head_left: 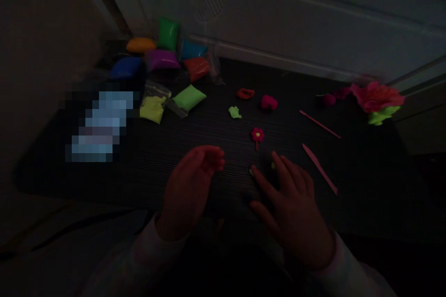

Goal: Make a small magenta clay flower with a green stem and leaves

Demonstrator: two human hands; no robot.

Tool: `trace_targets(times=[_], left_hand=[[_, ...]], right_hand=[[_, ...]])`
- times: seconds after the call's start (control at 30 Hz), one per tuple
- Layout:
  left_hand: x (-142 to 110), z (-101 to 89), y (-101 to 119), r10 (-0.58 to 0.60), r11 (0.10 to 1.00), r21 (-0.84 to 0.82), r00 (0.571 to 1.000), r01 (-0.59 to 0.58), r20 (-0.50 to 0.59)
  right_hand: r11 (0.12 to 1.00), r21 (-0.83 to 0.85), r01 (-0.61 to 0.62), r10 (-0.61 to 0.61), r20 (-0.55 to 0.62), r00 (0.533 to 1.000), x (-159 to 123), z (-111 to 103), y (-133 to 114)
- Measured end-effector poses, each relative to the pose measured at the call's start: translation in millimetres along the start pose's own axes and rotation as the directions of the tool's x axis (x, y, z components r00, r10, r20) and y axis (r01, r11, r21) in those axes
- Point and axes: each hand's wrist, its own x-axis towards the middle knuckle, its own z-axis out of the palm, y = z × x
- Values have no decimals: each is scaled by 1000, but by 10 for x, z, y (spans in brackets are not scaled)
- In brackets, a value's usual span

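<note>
Head view, dim light. We see the red flower [257, 135] flat on the worktop [146, 167], just far of the right hand's [296, 209] index fingertip; its stem runs near–far, free end toward us. The right hand is nearer: palm down, fingers spread, no grip visible, underside hidden. Its index fingertip meets or nearly meets a small pale piece [251, 172]; a green bit [273, 165] shows by the middle finger. Left hand [186, 185] sits left, half open, fingers loosely curved, palm inward, seemingly empty.
</note>
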Motion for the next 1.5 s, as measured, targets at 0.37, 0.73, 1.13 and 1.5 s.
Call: trace_targets(times=[0.37,0.73,1.13,1.5], left_hand=[[-4,-8,8,4,1000,-10,1000,-4,12],[-5,-4,6,3,1000,-6,1000,-3,12],[-9,2,9,6,1000,-17,1000,-6,10],[-12,-1,21,-12,1000,-17,1000,13,9]], right_hand=[[1000,5,21,-21,9,1000,6,13,-11],[999,-22,41,-40,34,999,-25,32,13],[993,77,85,-80,-61,995,-72,17,69],[999,-1,50,-50,-24,998,-49,17,32]])
